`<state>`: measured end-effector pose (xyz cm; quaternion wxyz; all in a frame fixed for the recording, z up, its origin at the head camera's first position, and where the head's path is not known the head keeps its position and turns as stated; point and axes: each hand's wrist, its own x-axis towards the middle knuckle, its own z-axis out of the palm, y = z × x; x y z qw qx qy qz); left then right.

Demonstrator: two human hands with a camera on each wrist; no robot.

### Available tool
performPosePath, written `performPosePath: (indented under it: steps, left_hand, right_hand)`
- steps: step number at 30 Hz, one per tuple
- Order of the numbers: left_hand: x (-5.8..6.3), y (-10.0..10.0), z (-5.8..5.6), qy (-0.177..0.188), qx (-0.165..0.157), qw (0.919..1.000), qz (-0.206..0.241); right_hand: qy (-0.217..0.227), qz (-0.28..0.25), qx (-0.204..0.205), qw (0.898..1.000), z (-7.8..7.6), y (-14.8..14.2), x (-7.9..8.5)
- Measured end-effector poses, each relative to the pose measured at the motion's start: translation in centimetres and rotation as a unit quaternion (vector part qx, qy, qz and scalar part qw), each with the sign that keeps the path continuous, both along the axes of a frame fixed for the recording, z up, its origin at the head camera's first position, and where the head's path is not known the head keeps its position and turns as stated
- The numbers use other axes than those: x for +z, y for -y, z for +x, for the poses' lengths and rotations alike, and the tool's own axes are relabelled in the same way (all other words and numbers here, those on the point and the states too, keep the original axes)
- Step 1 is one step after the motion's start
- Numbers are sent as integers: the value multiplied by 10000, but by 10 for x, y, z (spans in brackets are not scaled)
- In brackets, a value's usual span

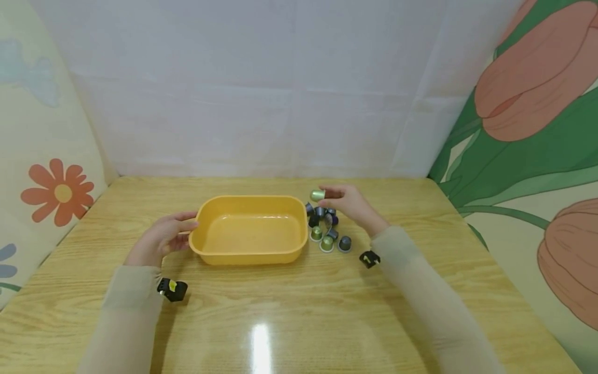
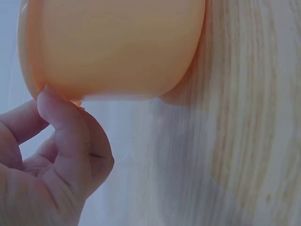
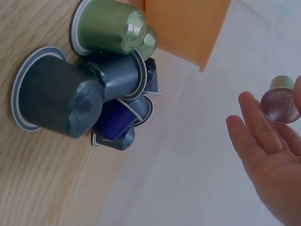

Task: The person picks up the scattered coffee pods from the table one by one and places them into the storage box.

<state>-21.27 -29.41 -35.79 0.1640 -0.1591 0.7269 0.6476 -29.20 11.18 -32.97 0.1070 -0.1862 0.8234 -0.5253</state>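
Note:
A yellow plastic basin (image 1: pixel 249 258) with rounded corners stands on the table, nothing lying in it. My left hand (image 1: pixel 161 237) is at its left end, and in the left wrist view thumb and fingers pinch the basin's rim (image 2: pixel 28 56). Just past the basin's right end, my right hand (image 1: pixel 352 205) holds up a light green coffee capsule (image 1: pixel 317 195) between thumb and fingers. Its round foil lid (image 3: pixel 281 106) faces the right wrist camera. Below that hand lies a group of several coffee capsules, with green (image 1: pixel 326 244), dark grey (image 1: pixel 344 243) and purple (image 3: pixel 114 119) ones among them.
The loose capsules lie close against the basin's right side, some upright on their lids, others tipped over. A white cloth (image 1: pixel 261 104) hangs behind the wooden table (image 1: pixel 299 311). Flower-patterned panels (image 1: pixel 528 171) flank both sides. A small black camera sits on each wrist.

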Motion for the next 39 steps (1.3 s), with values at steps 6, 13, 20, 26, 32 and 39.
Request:
performPosePath:
  steps: [6, 13, 20, 26, 32, 39]
  left_hand:
    - [2, -2, 0, 55, 51, 10000, -13]
    - [1, -2, 1, 81, 98, 9999, -16]
    - [1, -3, 1, 76, 116, 9999, 75]
    - [3, -4, 1, 67, 69, 9999, 38]
    - [3, -4, 2, 49, 38, 10000, -32]
    - [1, -3, 1, 24, 46, 10000, -71]
  right_hand:
    - [19, 36, 11, 10000, -3, 5, -3]
    - [82, -25, 7, 10000, 0, 17, -2]
    - [250, -119, 50, 9996, 1, 23, 0]
    - [234, -152, 116, 9995, -2, 27, -3]
    - [225, -175, 198, 9994, -2, 34, -3]
    - [209, -117, 252, 9994, 0, 43, -2]
